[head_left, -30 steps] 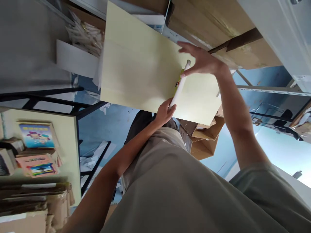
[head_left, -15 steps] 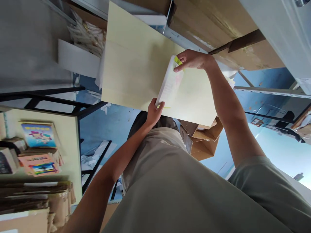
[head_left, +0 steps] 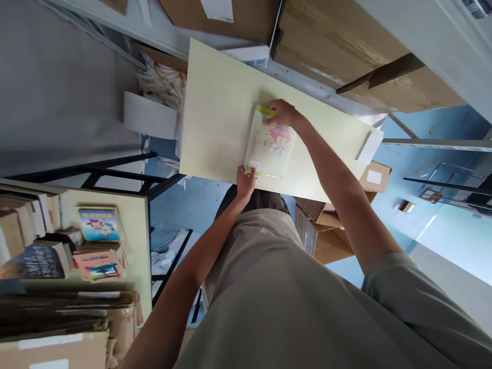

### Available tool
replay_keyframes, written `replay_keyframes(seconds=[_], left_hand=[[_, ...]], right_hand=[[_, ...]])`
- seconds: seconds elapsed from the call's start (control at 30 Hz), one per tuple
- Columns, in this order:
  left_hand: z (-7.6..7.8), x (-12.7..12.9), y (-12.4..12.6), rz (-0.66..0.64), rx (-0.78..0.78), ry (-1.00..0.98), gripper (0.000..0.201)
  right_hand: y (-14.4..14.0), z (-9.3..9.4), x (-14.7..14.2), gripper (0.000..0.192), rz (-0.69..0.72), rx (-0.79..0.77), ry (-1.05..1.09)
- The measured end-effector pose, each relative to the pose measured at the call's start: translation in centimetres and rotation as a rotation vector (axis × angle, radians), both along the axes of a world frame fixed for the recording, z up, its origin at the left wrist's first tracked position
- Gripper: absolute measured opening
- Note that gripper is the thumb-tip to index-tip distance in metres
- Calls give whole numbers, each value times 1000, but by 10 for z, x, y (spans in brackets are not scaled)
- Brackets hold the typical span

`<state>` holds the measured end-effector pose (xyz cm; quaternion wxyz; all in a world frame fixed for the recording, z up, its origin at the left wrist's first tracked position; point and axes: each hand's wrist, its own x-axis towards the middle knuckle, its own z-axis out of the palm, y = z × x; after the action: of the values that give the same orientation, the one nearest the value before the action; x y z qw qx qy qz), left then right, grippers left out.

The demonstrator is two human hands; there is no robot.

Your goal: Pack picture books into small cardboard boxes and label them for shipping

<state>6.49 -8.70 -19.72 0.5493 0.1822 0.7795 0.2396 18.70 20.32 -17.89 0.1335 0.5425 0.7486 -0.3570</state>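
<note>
A pale book (head_left: 265, 146) with yellow edges, a pinkish-red picture and a white label lies nearly flat at the cream tabletop (head_left: 215, 107); whether its underside touches the surface I cannot tell. At its near left corner, my left hand (head_left: 246, 180) is closed on the edge, thumb on top. My right hand (head_left: 282, 113) holds the far edge by the yellow strip, with its fingers curled over the cover. Part of the far right corner is hidden under that hand.
A white block (head_left: 369, 147) sits at the tabletop's right end. Large cardboard boxes (head_left: 338, 41) stand beyond. On the left, another table (head_left: 138, 220) bears books and flattened cardboard (head_left: 73, 312). Open cartons (head_left: 330, 241) lie below on the right; a bin of scraps (head_left: 149, 115) stands far left.
The book has tipped from a steep, edge-on tilt to nearly flat, its cover now facing up. My right hand has come lower with it, while my left hand stays at the near corner.
</note>
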Motion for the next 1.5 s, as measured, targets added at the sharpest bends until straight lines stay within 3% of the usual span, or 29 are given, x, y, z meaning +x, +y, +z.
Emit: replay_keyframes(seconds=[0.17,0.27,0.33,0.4,0.5,0.67,0.83,0.97,1.1,1.27,1.37,1.5], left_hand=[[17,-17,2,-537,-27,259,35],[30,-33,10,-857,-40,388,46],[35,-45,21,-1002,-56,435,48],[36,-56,35,-1029,-46,467,44],[30,-70,58,-942,112,479,34],[15,-84,85,-839,448,411,51],[9,-90,92,-947,456,411,65],[20,-93,96,-1029,418,469,70],[47,-90,108,-1092,335,532,70],[97,-80,154,-1096,501,479,37],[147,-72,197,-906,776,476,38],[219,-59,260,-590,1159,402,41]], right_hand=[[-21,-1,-11,50,6,1,-140],[-36,-1,-15,52,-40,85,-115],[-48,3,-19,57,-90,165,-95],[-63,10,-22,67,-131,209,-76],[-95,26,-29,80,-119,184,3],[-161,40,-37,82,27,60,120],[-189,32,-31,90,24,33,147],[-188,32,-26,92,2,23,187],[-191,54,-27,97,37,32,164],[-176,108,-20,94,-3,218,139],[-137,164,-11,93,-74,456,138],[-57,240,-6,89,-196,794,164]])
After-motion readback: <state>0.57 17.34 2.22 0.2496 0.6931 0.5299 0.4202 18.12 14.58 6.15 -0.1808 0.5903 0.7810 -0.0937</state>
